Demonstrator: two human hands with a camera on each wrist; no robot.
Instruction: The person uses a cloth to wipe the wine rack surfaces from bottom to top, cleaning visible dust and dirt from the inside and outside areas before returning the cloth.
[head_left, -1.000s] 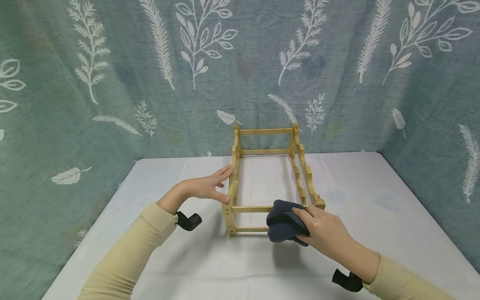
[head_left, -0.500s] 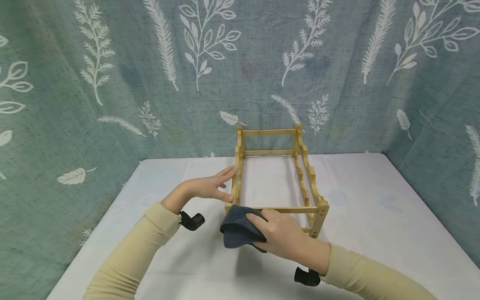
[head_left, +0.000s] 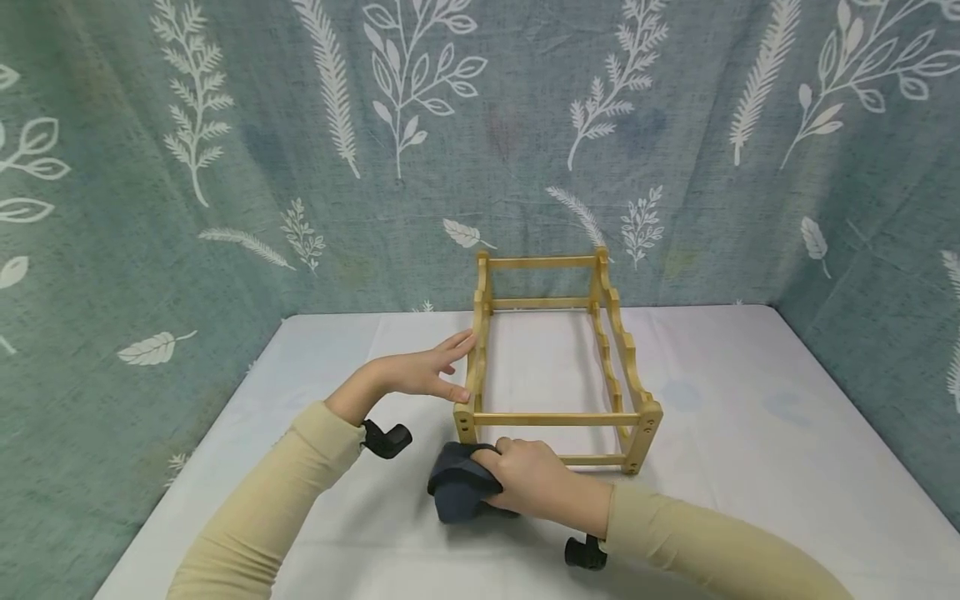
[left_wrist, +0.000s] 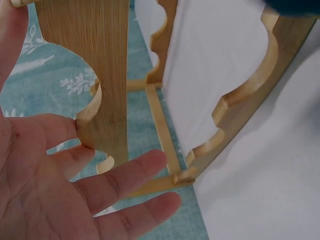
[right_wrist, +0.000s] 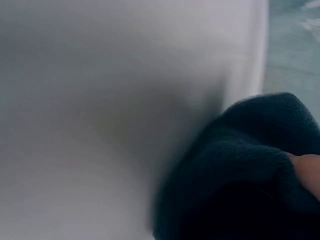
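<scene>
A light wooden rack [head_left: 555, 420] with scalloped sides and crossbars stands on the white-covered table. My left hand [head_left: 420, 372] lies spread against its left side, the thumb near the front corner. In the left wrist view, fingers [left_wrist: 120, 182] of that hand are nearly straight around the scalloped side panel [left_wrist: 107, 60]. My right hand [head_left: 534, 482] grips a bunched dark blue cloth [head_left: 456, 492] at the rack's front left, low by the left leg. The cloth [right_wrist: 240, 150] fills the lower right of the right wrist view and hides most of the fingers.
The white table cover [head_left: 712, 400] spreads around the rack. A green-grey leaf-patterned curtain [head_left: 517, 150] hangs behind and at both sides, close to the rack's far end. Black wrist mounts [head_left: 386, 439] stick out below both sleeves.
My right hand has carried the cloth leftwards along the upper front bar, then down to the lower left front. My left hand stays on the rack's side.
</scene>
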